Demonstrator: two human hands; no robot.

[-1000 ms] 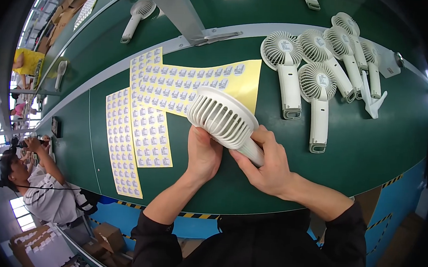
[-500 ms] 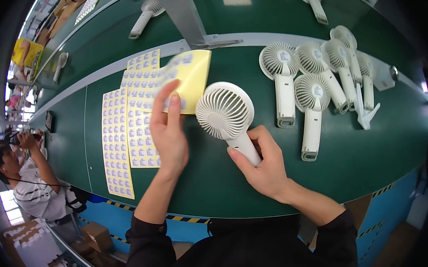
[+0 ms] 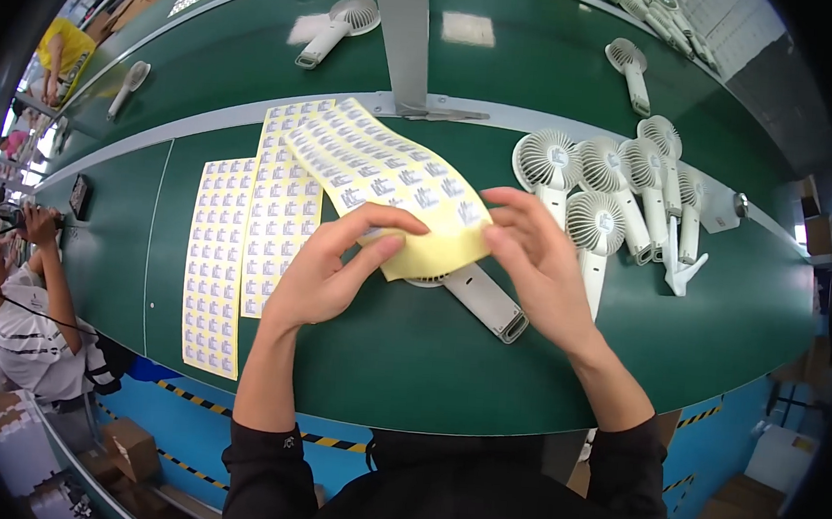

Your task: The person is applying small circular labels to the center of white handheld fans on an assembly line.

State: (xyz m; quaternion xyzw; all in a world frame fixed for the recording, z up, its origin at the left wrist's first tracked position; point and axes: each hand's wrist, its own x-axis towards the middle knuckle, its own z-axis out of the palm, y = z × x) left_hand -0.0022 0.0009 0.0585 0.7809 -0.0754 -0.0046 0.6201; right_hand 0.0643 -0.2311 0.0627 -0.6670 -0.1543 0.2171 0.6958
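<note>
My left hand [image 3: 333, 268] is closed on the lower left part of a yellow sheet of stickers [image 3: 427, 246], which bends upward and away. At the sheet's right edge my right hand [image 3: 550, 269] pinches the corner, its thumb against the edge and its forefinger raised a little. Beneath the sheet a white handheld fan [image 3: 485, 303] lies on the green table, its handle pointing to the lower right. Most of the fan's round head is hidden by the sheet.
More sticker sheets [image 3: 214, 274] lie flat on the left. Several white fans [image 3: 594, 224] are grouped on the right, beside a white stand-like piece [image 3: 682, 273]. A metal post [image 3: 402, 46] rises behind the sheet. A person [image 3: 37, 301] holds a camera at the far left.
My right hand has let go of the fan, which now lies on the table, and has moved to the sheet's edge. My left hand has brought the sheet right, over the fan's head.
</note>
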